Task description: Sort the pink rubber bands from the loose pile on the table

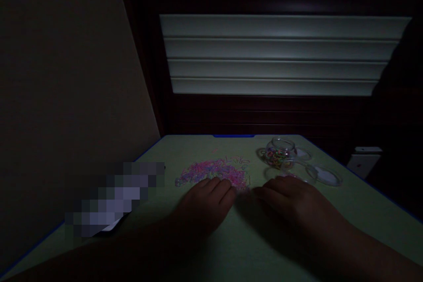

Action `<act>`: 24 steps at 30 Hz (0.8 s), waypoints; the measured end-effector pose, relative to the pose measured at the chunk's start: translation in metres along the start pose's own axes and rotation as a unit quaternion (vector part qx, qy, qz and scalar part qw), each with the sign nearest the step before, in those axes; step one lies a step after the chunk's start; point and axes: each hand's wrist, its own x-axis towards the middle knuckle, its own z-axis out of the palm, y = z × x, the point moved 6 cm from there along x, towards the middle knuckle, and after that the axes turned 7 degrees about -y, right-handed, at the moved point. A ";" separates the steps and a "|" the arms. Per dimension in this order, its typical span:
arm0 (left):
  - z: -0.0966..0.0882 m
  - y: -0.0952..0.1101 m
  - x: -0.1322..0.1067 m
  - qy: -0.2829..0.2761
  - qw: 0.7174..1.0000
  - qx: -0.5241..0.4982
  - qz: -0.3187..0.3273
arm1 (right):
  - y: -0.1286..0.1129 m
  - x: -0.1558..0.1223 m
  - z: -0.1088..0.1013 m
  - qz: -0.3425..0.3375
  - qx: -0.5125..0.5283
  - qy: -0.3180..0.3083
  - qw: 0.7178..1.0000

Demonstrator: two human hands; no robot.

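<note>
My left hand [211,202] is closed with its fingers curled, at the near edge of a loose pile of small pink and purple rubber bands [214,169]. To the right, my right hand [292,198] is also closed, thumb and fingers pinched together towards the left hand. A small gap separates the two hands just above the table. The dim light and the fingers hide anything held between the fingertips. Beyond my right hand stands an open clear jar [280,153] with multicoloured bands in it.
Clear round lids or rings [325,175] lie beside the jar on the right. A pixelated flat object [115,198] lies on the left of the pale green table [158,246], which has a blue edge. A wall rises at left; a dark slatted panel [274,48] stands behind.
</note>
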 end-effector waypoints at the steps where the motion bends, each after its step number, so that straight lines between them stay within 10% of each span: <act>1: -0.002 0.001 0.000 0.014 1.000 -0.005 0.007 | -0.002 -0.001 -0.002 -0.017 -0.008 0.019 1.000; 24: -0.012 0.011 -0.002 0.020 0.994 -0.053 0.089 | -0.016 -0.002 -0.011 -0.116 -0.016 0.061 0.991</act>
